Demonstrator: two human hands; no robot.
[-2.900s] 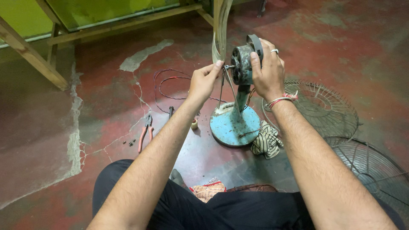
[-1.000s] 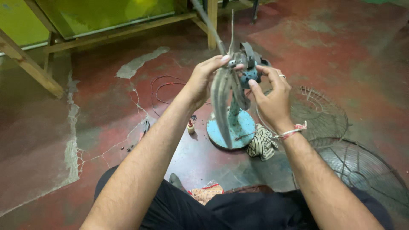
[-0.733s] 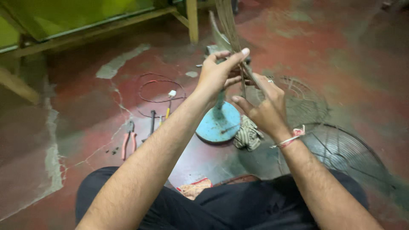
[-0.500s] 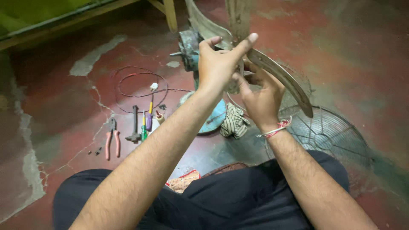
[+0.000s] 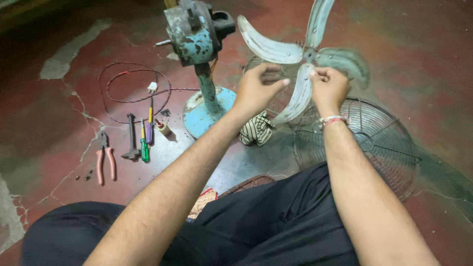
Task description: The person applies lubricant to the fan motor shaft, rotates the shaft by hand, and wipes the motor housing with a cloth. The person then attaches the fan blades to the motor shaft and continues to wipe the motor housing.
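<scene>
Fan blade gripped by both hands; top blade cropped.

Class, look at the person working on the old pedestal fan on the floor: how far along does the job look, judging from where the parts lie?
Done: the fan blade is off the blue motor head, and two wire guards lie on the floor. In hand: the left hand and right hand hold the blade up, clear of the stand. Left: the motor head sits on its stand unopened, with pliers and screwdrivers laid out beside the base.

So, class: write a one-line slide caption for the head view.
Both hands, left hand and right hand, hold a fan blade beside the fan stand.
</scene>
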